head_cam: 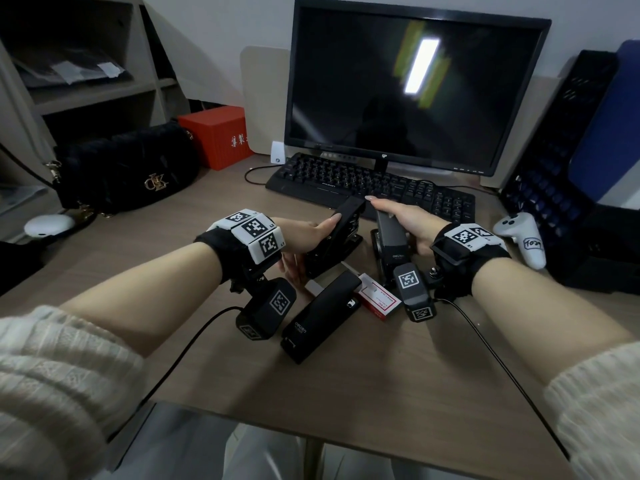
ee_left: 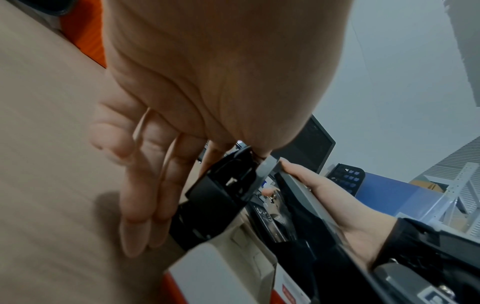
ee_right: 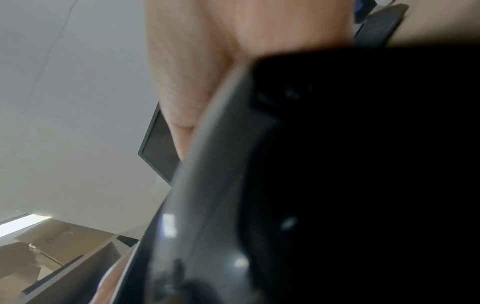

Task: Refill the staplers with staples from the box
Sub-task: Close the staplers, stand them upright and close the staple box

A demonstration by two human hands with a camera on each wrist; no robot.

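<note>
On the tabletop [head_cam: 398, 375] before the keyboard [head_cam: 374, 185], the left hand [head_cam: 304, 233] grips an opened stapler [head_cam: 332, 237]; the right hand [head_cam: 408, 220] curls over a second stapler [head_cam: 391, 237], seemingly closing it. Loading is under way; next, staples from the box [head_cam: 377, 299] nearby.

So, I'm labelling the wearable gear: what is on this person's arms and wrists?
Both forearms are bare, with cream knitted sleeves pushed up. The left hand and right hand are bare, with long pale nails. Each wrist carries a black band topped with white blocks printed with black square markers. A black camera unit bearing the same markers hangs below each wrist, trailing a thin black cable.
</note>
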